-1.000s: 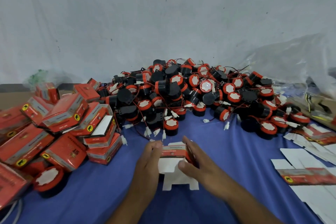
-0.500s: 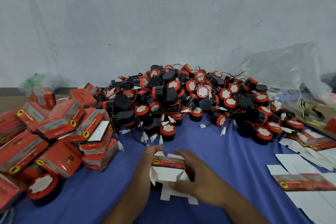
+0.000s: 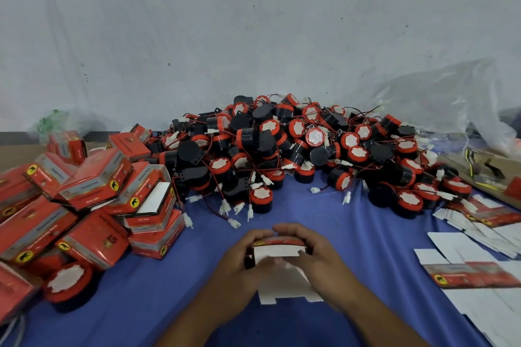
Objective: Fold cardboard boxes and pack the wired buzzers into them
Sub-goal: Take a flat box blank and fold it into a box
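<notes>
A small red cardboard box (image 3: pixel 277 250) with white inner flaps sits between my hands over the blue cloth, one white flap hanging toward me. My left hand (image 3: pixel 242 258) grips its left side, fingers curled over the top edge. My right hand (image 3: pixel 315 255) grips its right side, fingers wrapped over the top. A big heap of black and red wired buzzers (image 3: pixel 296 149) with white connectors lies just beyond.
Folded red boxes (image 3: pixel 93 191) are piled at the left, with one loose buzzer (image 3: pixel 69 283) in front of them. Flat unfolded box blanks (image 3: pixel 473 270) lie at the right. A clear plastic bag (image 3: pixel 451 98) sits at the back right against the white wall.
Both hands closed over the box and drew it nearer. The box went from a loosely open blank to a squarer shape with a white flap folded across its front.
</notes>
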